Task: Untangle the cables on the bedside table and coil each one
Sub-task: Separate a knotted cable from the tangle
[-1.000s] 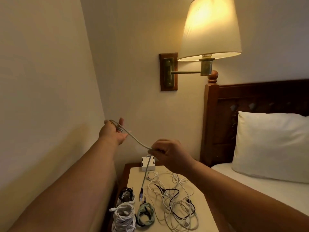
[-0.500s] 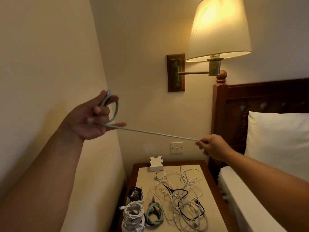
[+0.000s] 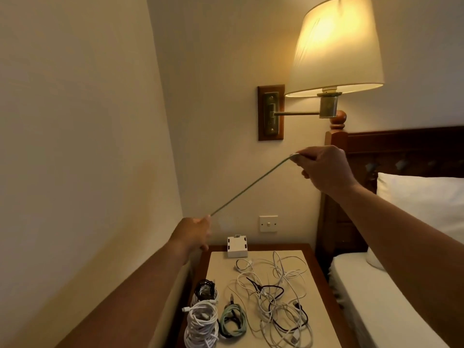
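A grey-green cable (image 3: 251, 184) is stretched taut in the air between my two hands. My left hand (image 3: 193, 233) grips its lower end above the table's back left corner. My right hand (image 3: 324, 169) pinches the upper end, raised near the headboard. On the bedside table (image 3: 251, 337) below lies a tangle of white and black cables (image 3: 276, 297). Three coiled cables sit at the left: a black coil (image 3: 205, 291), a white coil (image 3: 200, 325) and a pale green coil (image 3: 232, 320).
A white adapter box (image 3: 237, 243) stands at the table's back edge under a wall switch (image 3: 268, 223). A lit wall lamp (image 3: 334, 46) hangs above. The wooden headboard (image 3: 401, 146), pillow (image 3: 421, 202) and bed (image 3: 376, 297) are on the right; a wall runs close on the left.
My left hand has dropped from high on the left down to just above the table. My right hand has risen, so the taut cable now slopes up to the right.
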